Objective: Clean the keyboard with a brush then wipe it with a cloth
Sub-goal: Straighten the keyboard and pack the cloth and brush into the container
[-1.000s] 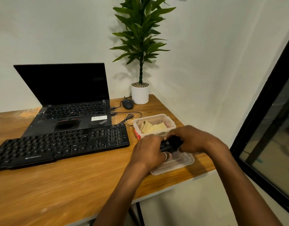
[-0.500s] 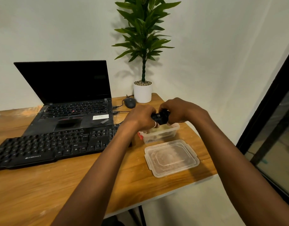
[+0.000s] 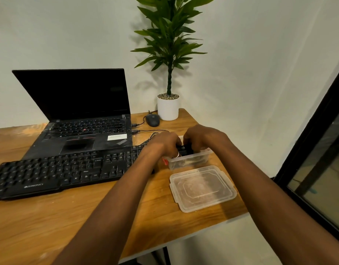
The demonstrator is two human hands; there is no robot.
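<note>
Brushing not yet begun: left grip [image 3: 165, 144] and right grip [image 3: 201, 138] both clasp the likely brush [image 3: 185, 149] over the tub [image 3: 189, 161]; next, carry it to the keyboard [image 3: 59, 169].

Setting: a small office or home workstation. Indicators:

- A wooden desk [image 3: 50, 217] stands against a plain white wall [image 3: 69, 35].
- An open laptop [image 3: 78, 96] sits at the far left, screen dark.
- A black external keyboard [image 3: 59, 169] lies just in front of the laptop.
- A wired mouse [image 3: 152, 120] rests at the far edge, right of the laptop, with cables [image 3: 151, 130] plugged into the laptop's side.
- A plant [image 3: 169, 54] in a white pot [image 3: 168, 109] occupies the far right corner.
- A dark-framed window [image 3: 308, 139] bounds the right side.
</note>
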